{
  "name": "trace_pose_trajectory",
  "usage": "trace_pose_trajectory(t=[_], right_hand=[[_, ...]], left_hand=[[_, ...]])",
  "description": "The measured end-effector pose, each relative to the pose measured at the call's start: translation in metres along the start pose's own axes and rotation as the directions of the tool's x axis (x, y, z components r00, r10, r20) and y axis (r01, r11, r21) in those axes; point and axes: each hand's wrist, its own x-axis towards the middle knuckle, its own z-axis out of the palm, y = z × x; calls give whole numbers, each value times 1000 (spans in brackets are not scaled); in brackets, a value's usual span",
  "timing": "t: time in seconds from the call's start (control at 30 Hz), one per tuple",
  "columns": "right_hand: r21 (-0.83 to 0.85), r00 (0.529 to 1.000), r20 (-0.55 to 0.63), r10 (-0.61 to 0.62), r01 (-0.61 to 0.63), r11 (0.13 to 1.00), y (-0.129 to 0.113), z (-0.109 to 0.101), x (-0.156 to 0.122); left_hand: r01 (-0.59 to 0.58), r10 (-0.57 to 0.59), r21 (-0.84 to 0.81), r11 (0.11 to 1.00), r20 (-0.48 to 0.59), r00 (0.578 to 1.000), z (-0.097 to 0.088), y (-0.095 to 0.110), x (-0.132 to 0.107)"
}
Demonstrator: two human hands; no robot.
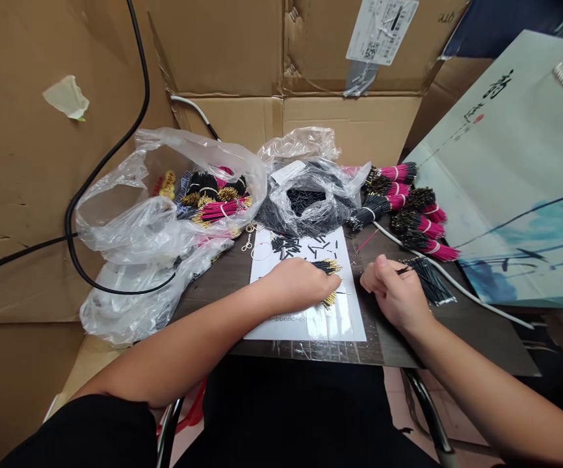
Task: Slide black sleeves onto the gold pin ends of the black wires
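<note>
Several cardboard flaps [42,195], a printed paper bag [520,162] and plastic bags [130,221] of wire bundles [218,211] crowd a dark tabletop [213,292]. On a white sheet [305,322], the left hand [296,286] clenches gold-tipped black wires [327,266]. The right hand [393,296] pinches a thin black wire [403,270] just beside a loose bundle [428,281].

Crinkled, glossy plastic bags [116,227] — matt corrugated cardboard [223,52] behind — shiny brass-tipped wires [329,266] over smooth white paper [311,322]
</note>
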Motion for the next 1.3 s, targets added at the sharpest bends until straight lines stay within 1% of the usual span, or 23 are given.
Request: trace_pose_trajectory(t=[0.17, 0.33, 0.47, 0.63, 0.77, 0.9, 1.0, 1.07, 1.1, 1.17, 1.23, 1.3], right_hand=[[-160, 1000, -16, -14, 12, 987, 1, -1, -2], [-294, 998, -15, -54, 47, 955, -3, -1, -4], [-353, 998, 3, -62, 59, 934, -4, -1, -6], [-401, 999, 13, -50, 51, 915, 2, -7, -6], [-450, 998, 12, -69, 67, 891, 3, -9, -4], [-535, 993, 65, -104, 122, 836, -4, -5, -7], [-622, 984, 111, -137, 176, 763, -8, -3, -10], [-695, 976, 160, -149, 219, 685, -9, -7, -10], [-744, 969, 203, -144, 248, 621, -8, -11, -9], [-836, 948, 302, -102, 315, 449, -6, -20, -8], [-881, 930, 365, -51, 363, 303, -5, -27, -6], [-898, 924, 381, -28, 377, 226, -4, -28, -5]], left_hand=[[6, -5, -25, 1000, 32, 999, -3, -4, 0], [8, -5, -36, 999, 65, 998, -7, -4, 0], [17, -14, -40, 999, 76, 997, -8, -6, -1], [24, -19, -72, 997, 63, 998, -11, -11, -4], [89, -77, -115, 989, 105, 991, -19, -18, -9], [157, -139, -113, 981, 152, 979, -25, -26, -14], [184, -170, -87, 979, 143, 975, -27, -30, -15], [192, -179, -88, 977, 140, 974, -27, -31, -15], [194, -180, -91, 977, 142, 973, -27, -31, -14], [199, -183, -91, 976, 152, 971, -27, -32, -14], [202, -186, -86, 976, 160, 969, -26, -32, -13], [198, -183, -82, 977, 161, 970, -24, -32, -13]])
